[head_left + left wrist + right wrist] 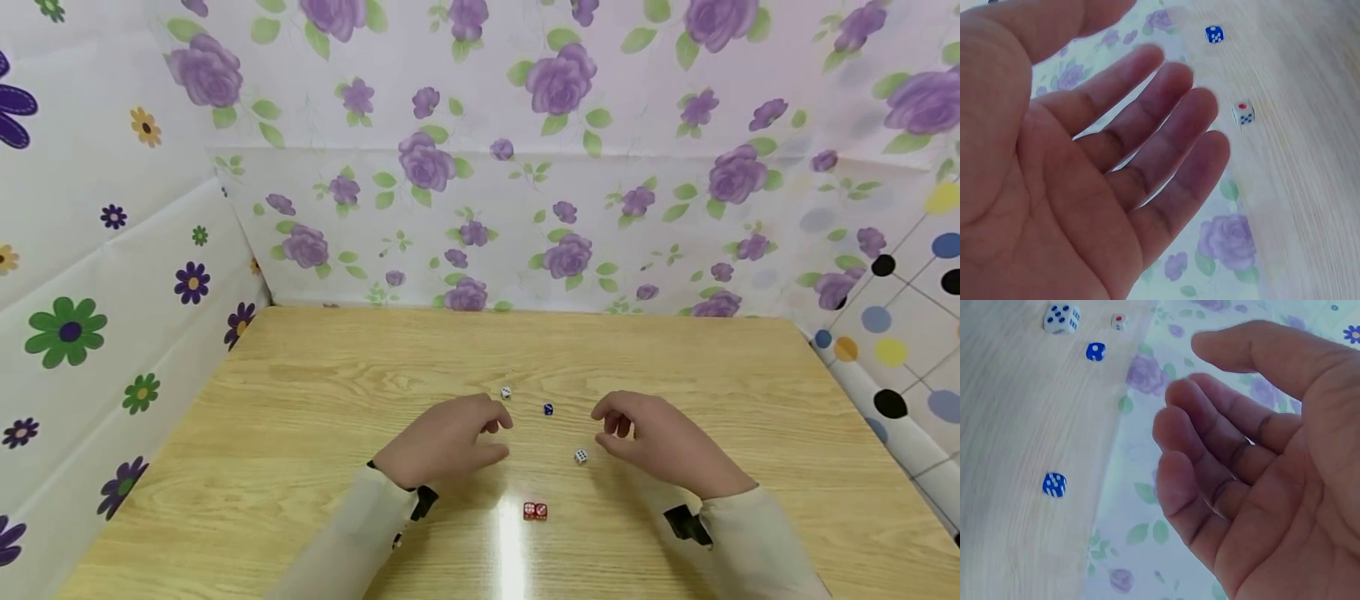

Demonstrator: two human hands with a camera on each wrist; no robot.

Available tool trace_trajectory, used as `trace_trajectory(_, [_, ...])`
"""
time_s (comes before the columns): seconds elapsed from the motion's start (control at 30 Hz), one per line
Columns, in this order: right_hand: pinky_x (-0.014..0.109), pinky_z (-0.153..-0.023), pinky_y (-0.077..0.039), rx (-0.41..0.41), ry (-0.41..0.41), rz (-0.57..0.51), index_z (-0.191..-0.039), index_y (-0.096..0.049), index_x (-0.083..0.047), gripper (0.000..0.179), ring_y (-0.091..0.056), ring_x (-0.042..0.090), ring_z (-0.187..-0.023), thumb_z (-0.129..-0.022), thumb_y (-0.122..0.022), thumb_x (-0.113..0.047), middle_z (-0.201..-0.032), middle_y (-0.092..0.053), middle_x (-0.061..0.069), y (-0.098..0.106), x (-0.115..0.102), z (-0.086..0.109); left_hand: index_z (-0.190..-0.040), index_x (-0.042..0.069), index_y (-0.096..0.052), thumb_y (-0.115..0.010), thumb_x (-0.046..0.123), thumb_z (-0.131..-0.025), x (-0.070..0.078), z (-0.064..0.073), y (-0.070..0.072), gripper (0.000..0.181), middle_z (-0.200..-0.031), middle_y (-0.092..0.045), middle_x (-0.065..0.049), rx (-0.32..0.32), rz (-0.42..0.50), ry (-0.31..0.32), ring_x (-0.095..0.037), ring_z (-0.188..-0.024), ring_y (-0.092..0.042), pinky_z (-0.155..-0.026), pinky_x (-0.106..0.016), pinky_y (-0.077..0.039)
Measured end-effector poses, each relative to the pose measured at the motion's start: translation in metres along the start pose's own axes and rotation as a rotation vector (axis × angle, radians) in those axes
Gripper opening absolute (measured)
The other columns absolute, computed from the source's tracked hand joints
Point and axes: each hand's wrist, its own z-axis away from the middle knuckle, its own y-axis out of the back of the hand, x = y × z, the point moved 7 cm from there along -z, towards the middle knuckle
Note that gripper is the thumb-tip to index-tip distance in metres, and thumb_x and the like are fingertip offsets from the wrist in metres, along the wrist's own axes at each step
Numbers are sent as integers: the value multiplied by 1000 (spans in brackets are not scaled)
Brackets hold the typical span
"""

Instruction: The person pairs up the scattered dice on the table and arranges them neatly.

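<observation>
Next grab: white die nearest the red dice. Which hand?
Right hand, probably: in the head view it sits close to that white die, while the left hand is farther. Both look empty.

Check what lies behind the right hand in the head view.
Tabletop shows around the right hand, which covers the rest. The right wrist view shows a second blue die, unseen in the head view: probably hidden there.
</observation>
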Motion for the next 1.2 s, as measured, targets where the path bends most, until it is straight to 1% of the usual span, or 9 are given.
trace_trajectory(0.13, [28, -69, -47, 50, -32, 16, -104, -63, -21, 18, -53, 5, -77, -87, -68, -23, -85, -57, -15, 7, 4, 0, -118, 20, -61, -59, 33, -91, -6, 2, 9, 30, -104, -59, 8, 69, 11, 30, -10, -94, -56, -79, -28, -47])
trace_trajectory(0.23, [29, -68, -47, 62, -37, 16, -105, -63, -20, 18, -53, 6, -78, -88, -68, -23, -85, -57, -14, 9, 4, 0, -119, 23, -60, -58, 31, -92, -7, 3, 13, 29, -103, -57, 12, 101, 13, 41, -6, -92, -53, -79, -27, -47])
trace_trajectory(0.37, [29, -68, -46, 62, -41, 14, -104, -63, -20, 17, -53, 6, -77, -88, -68, -23, -86, -57, -13, 9, 4, -1, -121, 23, -59, -57, 31, -92, -9, 2, 14, 30, -105, -56, 12, 110, 11, 47, -5, -93, -53, -79, -27, -47])
trace_trajectory(0.5, [29, -67, -46, 63, -49, 27, -103, -63, -20, 17, -52, 6, -76, -88, -68, -22, -85, -57, -12, 11, 3, -1, -123, 22, -58, -57, 33, -92, -12, 1, 14, 32, -103, -56, 10, 120, 1, 59, -9, -92, -55, -77, -27, -47])
trace_trajectory(0.63, [29, -67, -45, 64, -53, 34, -104, -63, -19, 17, -52, 6, -75, -88, -68, -22, -85, -57, -12, 12, 2, -1, -123, 22, -58, -57, 38, -92, -15, 2, 14, 35, -105, -57, 9, 131, 24, 89, -14, -97, -58, -79, -29, -48])
trace_trajectory(0.7, [30, -67, -46, 67, -53, 32, -104, -63, -19, 18, -52, 6, -76, -88, -68, -23, -85, -57, -12, 11, 2, -2, -122, 23, -58, -57, 41, -92, -16, 2, 15, 35, -106, -57, 10, 140, 32, 106, -14, -98, -57, -80, -30, -48])
trace_trajectory(0.87, [30, -68, -46, 72, -46, 16, -105, -63, -19, 18, -53, 6, -77, -88, -67, -23, -86, -58, -12, 10, 3, -3, -122, 21, -57, -57, 39, -92, -20, 1, 18, 34, -106, -56, 8, 175, 47, 142, -13, -100, -57, -80, -31, -48])
trace_trajectory(1.07, [29, -69, -47, 84, -28, 22, -106, -63, -18, 18, -54, 4, -77, -88, -67, -22, -86, -58, -13, 8, 1, -7, -122, 19, -58, -57, 35, -91, -26, -5, 21, 35, -109, -56, 4, 202, 76, 186, -17, -103, -57, -82, -33, -47])
trace_trajectory(1.2, [29, -69, -47, 68, -25, 26, -105, -63, -19, 18, -53, 4, -78, -89, -67, -24, -87, -59, -12, 6, 1, -9, -123, 17, -57, -57, 32, -93, -32, -13, 20, 34, -112, -58, -2, 192, 86, 192, -20, -102, -58, -82, -36, -48])
